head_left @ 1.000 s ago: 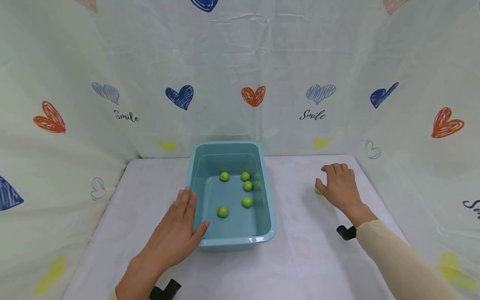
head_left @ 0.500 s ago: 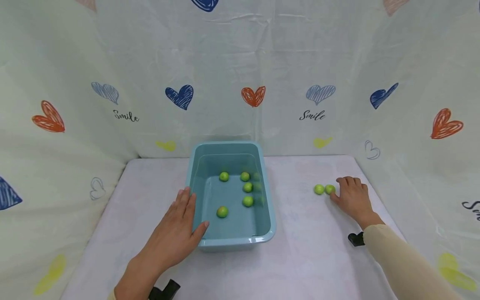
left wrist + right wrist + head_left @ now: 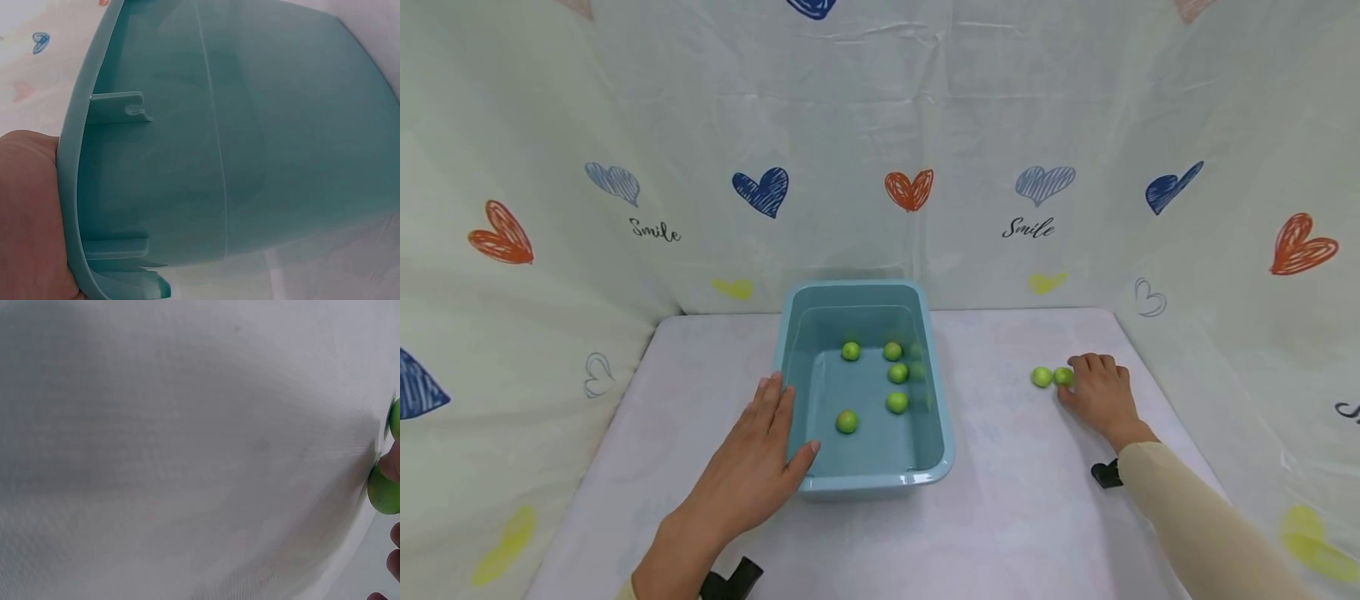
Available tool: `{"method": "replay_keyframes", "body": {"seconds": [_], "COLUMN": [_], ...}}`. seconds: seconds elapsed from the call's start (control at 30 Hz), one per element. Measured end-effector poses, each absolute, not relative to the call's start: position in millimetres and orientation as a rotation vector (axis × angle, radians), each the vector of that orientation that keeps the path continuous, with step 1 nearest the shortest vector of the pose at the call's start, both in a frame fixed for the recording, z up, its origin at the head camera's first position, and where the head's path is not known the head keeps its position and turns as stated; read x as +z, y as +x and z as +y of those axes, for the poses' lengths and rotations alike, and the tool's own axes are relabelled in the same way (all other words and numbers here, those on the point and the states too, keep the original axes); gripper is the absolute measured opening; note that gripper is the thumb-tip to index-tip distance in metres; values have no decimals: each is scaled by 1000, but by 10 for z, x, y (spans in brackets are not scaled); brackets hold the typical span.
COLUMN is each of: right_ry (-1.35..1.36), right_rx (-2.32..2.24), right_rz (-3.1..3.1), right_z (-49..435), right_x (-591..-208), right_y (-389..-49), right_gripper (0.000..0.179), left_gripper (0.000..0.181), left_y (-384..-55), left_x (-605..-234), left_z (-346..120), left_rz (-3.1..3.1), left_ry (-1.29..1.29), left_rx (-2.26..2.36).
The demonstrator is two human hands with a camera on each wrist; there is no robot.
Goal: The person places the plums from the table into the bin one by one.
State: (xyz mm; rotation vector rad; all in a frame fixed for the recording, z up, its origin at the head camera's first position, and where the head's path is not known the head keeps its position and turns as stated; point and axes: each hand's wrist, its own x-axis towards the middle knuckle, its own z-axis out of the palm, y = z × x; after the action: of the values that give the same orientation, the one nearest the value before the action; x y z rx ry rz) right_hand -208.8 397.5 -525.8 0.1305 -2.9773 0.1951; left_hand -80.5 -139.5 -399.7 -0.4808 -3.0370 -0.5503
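Five green fruits inside a blue tub, two outside.
The left hand rests, fingers straight, on the tub's left rim; on the bench, right of the tub, the right hand touches the nearer of two fruits lying side by side; whether it grips, I cannot tell.

Well behind the right fingers comes a plain, smooth, cream-coloured long sleeve; a small black attachment juts from beneath its end. Behind the left fingers sits an angular black bracket, with a sliver of cream cuff beside it.
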Motion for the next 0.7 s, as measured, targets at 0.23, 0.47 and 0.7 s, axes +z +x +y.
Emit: {"method": "replay_keyframes", "body": {"seconds": [0.23,0.47,0.7], "right_ry": [134,109,126], "right_rx": [202,193,178], "right_rz": [-2988,-2977,-2912], "right_z": [3970,3962,3981], "right_x": [-5276,-5266,-5240], "right_y": [-2101,-2090,-2091], "right_gripper": [46,44,42], "left_gripper": [82,82,82], "left_y": [-799,-797,-785], "left_x": [-3998,-3986,-3979], "left_z": [-1390,-1385,-1382], "left_rz": [-3035,-3035,-3040], "left_ry": [-476,-478,-470], "left_rx": [-554,-546,-552]}}
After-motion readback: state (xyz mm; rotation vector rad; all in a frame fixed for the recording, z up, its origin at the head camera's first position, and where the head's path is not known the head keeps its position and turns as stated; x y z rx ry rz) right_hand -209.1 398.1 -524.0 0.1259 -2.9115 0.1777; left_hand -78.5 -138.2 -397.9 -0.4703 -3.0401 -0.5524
